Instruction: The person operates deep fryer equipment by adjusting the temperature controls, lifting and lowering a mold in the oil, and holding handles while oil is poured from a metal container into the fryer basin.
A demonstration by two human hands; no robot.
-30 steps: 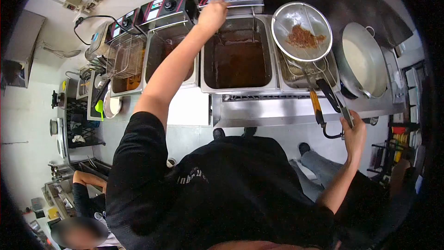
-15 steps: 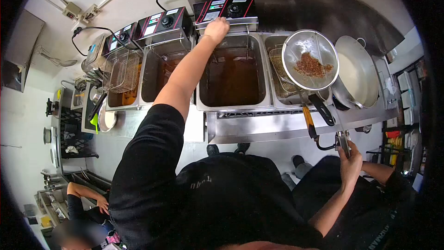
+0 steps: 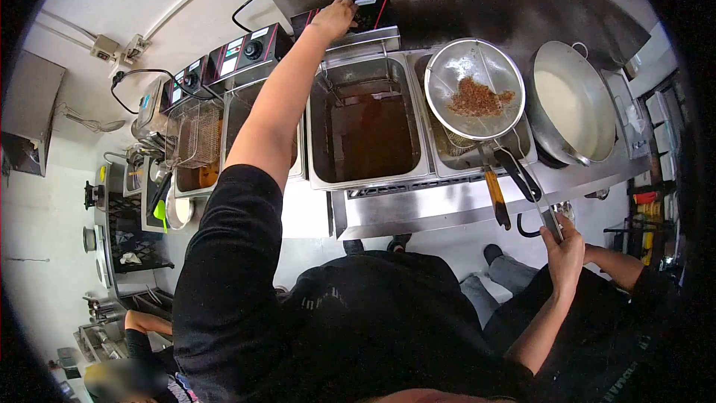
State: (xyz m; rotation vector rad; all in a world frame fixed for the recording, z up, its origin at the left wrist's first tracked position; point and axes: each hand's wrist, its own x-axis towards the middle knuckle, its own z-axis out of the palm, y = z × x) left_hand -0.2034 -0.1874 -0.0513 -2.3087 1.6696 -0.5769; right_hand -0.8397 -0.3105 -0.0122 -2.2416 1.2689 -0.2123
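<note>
left hand [image 3: 335,19] at twelve o'clock in the head view, fingers bent, laid against the black control box [image 3: 377,16] behind the central fryer well [image 3: 373,179]. cannot tell about any grip on a dial there, with fingertips out of sight. right hand [image 3: 564,245] between three and four o'clock, curled closed around the metal handle [image 3: 552,222] of a round mesh strainer [image 3: 466,63].

strainer bowl at two o'clock, above the right-hand fryer well, with reddish-brown crumbs [image 3: 481,99] in a loose heap on the mesh. partly under it, a wire basket [image 3: 461,139] in that well. just below the bowl, near the strainer's handle: a yellow-and-black handle [image 3: 495,195] and a black handle [image 3: 520,177].

dark brown oil [image 3: 377,134] in the central well. between two and three o'clock, just beside the strainer, a wide metal pot [image 3: 593,138] of pale liquid [image 3: 567,101]. at eleven, a second control box [image 3: 246,52]; between nine and ten, a wire fry basket [image 3: 198,134] above orange-brown oil.

near four o'clock, close to the right hand, a co-worker's forearm [image 3: 615,265]; towards eight, well apart, another co-worker's bent arm [image 3: 149,322].
</note>
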